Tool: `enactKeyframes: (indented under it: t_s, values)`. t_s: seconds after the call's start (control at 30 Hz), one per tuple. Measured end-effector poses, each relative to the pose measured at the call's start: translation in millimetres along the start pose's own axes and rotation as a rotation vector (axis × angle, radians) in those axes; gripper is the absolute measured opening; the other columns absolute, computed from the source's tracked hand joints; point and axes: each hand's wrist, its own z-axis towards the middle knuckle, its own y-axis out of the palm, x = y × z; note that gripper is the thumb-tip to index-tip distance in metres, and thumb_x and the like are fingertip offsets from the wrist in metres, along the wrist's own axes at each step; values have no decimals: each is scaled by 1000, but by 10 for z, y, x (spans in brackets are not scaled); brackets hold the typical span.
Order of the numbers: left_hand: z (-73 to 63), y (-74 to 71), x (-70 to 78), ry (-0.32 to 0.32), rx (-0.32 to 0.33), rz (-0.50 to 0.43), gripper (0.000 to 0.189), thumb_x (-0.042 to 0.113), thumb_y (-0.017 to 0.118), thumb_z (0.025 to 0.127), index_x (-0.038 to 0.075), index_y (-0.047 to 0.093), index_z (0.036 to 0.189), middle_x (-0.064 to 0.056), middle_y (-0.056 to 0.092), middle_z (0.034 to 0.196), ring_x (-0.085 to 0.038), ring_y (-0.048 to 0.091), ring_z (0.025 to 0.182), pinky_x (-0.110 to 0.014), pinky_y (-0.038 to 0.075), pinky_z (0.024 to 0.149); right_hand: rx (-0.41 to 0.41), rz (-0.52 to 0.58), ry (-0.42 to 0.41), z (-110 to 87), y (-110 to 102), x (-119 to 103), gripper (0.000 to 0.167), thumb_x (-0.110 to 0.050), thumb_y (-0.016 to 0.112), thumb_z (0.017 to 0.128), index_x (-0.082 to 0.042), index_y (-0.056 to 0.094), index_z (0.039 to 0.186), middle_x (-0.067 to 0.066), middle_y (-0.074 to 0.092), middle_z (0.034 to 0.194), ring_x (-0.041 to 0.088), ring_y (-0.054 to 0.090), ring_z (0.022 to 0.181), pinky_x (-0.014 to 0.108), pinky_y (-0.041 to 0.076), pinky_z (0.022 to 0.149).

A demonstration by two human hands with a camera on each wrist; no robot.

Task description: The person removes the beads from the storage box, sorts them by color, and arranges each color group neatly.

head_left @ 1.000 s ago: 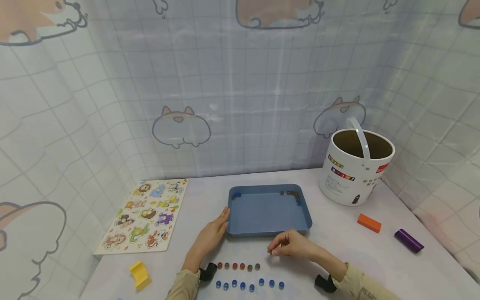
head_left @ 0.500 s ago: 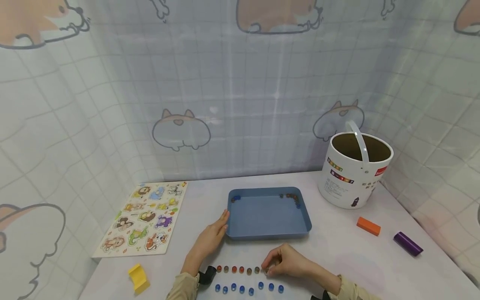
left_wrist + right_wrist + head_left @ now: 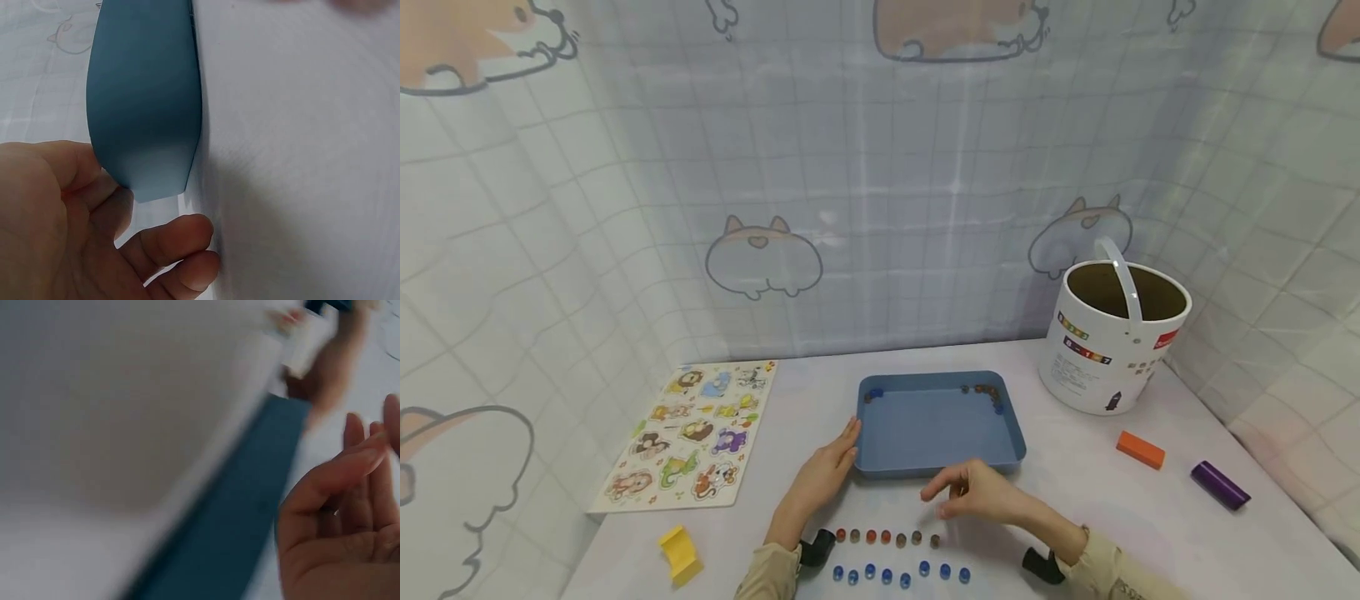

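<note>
A blue tray (image 3: 936, 429) stands on the table, with small blue and brownish beads in its far corners. My left hand (image 3: 820, 479) rests at its near-left side; in the left wrist view the fingers (image 3: 172, 240) lie loosely by the tray's corner (image 3: 147, 144). Just in front of the tray, my right hand (image 3: 981, 493) hovers with thumb and index finger apart, nothing between them. Below it runs a row of red and brown glass beads (image 3: 886, 537), the rightmost a brown bead (image 3: 935, 542). Nearer still is a row of blue glass beads (image 3: 887, 576).
A white bucket (image 3: 1090, 358) with a handle stands at the back right. An orange block (image 3: 1141, 450) and a purple block (image 3: 1221, 486) lie right of the tray. On the left are an animal puzzle board (image 3: 688, 437) and a yellow curved block (image 3: 681, 556).
My right hand brought a brown bead down to the right end of the red and brown row, let it go, then lifted back toward the tray. The left hand stayed by the tray.
</note>
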Motion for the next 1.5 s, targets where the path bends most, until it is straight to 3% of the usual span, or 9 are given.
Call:
enactKeyframes:
  t_s: [0.2, 0.33, 0.43, 0.63, 0.8, 0.93, 1.03, 1.2, 1.5]
  values:
    - [-1, -13, -10, -17, 2, -4, 49, 20, 46, 102, 7, 37, 148, -8, 34, 156, -28, 40, 140, -48, 36, 114, 71, -139, -46, 255, -397, -381, 27, -20, 71, 88, -7, 72, 112, 19, 70, 111, 6, 50, 63, 19, 43, 56]
    - [-8, -15, -13, -21, -7, -10, 49, 20, 46, 102, 7, 37, 148, -8, 34, 156, -28, 40, 140, -47, 36, 114, 94, -165, -37, 525, -650, -558, 31, -23, 69, 90, -9, 70, 117, 14, 69, 119, 19, 67, 88, 26, 56, 74]
    - [-7, -13, -4, -22, -16, -18, 49, 20, 46, 103, 7, 36, 149, -7, 33, 156, -28, 39, 141, -47, 35, 114, 124, -158, -16, 758, -820, -626, 31, -22, 68, 91, -10, 69, 119, 11, 68, 123, 22, 67, 106, 35, 56, 91]
    - [9, 8, 7, -26, -11, -22, 49, 20, 46, 103, 8, 37, 149, -7, 32, 157, -26, 38, 142, -46, 34, 115, 103, -168, 7, 1163, -1003, -592, 31, -24, 62, 96, -13, 66, 124, 7, 66, 128, 26, 63, 117, 45, 51, 101]
    - [17, 17, 19, -26, -15, -21, 49, 20, 46, 103, 7, 36, 149, -6, 32, 157, -25, 37, 142, -45, 34, 115, 40, -98, 24, 1414, -986, -445, 35, -20, 59, 97, -7, 62, 130, 11, 63, 132, 35, 56, 125, 49, 50, 101]
    - [18, 9, 21, -33, -17, -10, 49, 19, 46, 103, 7, 36, 149, -6, 31, 157, -25, 37, 142, -45, 35, 115, 52, -60, 49, 1606, -883, -294, 37, -20, 59, 97, -5, 61, 131, 11, 64, 130, 35, 59, 118, 43, 55, 93]
    - [19, 2, 24, -39, -23, -12, 49, 19, 45, 103, 6, 35, 149, -6, 31, 157, -25, 37, 142, -45, 35, 115, 78, -49, 64, 1719, -777, -163, 34, -20, 59, 97, -5, 63, 128, 12, 66, 127, 40, 60, 106, 43, 55, 86]
    - [22, 2, 43, -40, -36, -29, 49, 19, 45, 103, 6, 35, 150, -7, 31, 157, -26, 37, 142, -46, 35, 115, 175, -45, 134, 1795, -622, 19, 29, -21, 60, 97, -8, 69, 121, 10, 69, 122, 26, 67, 83, 36, 57, 79]
    - [9, -7, 33, -36, -31, -23, 49, 18, 45, 103, 6, 35, 149, -7, 31, 157, -25, 36, 143, -46, 34, 115, 275, -103, 173, 1840, -478, 174, 27, -20, 62, 95, -9, 70, 119, 13, 72, 113, 20, 72, 85, 30, 56, 74]
